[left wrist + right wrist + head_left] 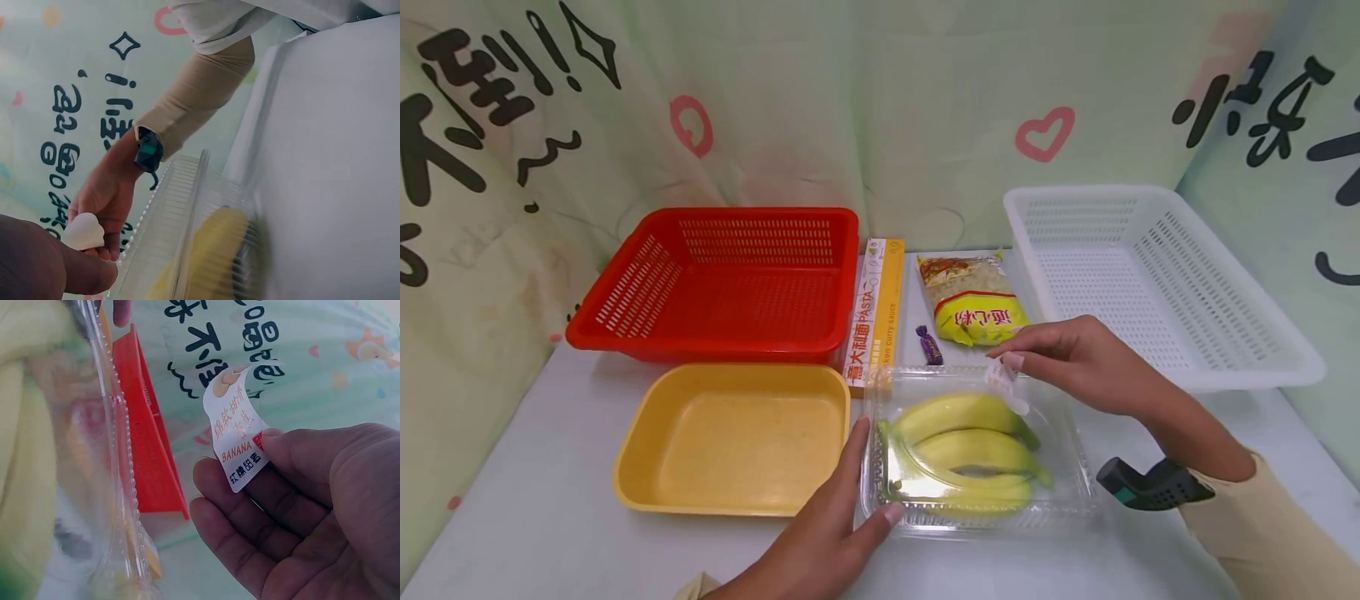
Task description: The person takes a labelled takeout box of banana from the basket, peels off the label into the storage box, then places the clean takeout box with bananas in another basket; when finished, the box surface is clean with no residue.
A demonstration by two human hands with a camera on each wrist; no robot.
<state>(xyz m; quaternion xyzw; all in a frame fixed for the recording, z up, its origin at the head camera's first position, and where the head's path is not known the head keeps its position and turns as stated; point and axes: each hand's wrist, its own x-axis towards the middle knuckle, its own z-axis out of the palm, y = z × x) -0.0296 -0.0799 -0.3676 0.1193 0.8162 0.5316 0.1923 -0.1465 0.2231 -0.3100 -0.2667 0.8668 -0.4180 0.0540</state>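
Observation:
A clear plastic box with several yellow-green bananas inside lies on the table in front of me. My left hand holds its near left corner, the thumb over the front edge and the fingers along the left side. Above the box's far right part, my right hand pinches a white label sticker between thumb and index finger. The sticker carries a banana picture and the word BANANA, and it curls away from the fingertips. In the left wrist view, its white back hangs beside the box edge.
Left of the box is a yellow tray, with a red basket behind it. A pasta box, a wrapped candy and a yellow pasta bag lie beyond. At the right back stands a white basket.

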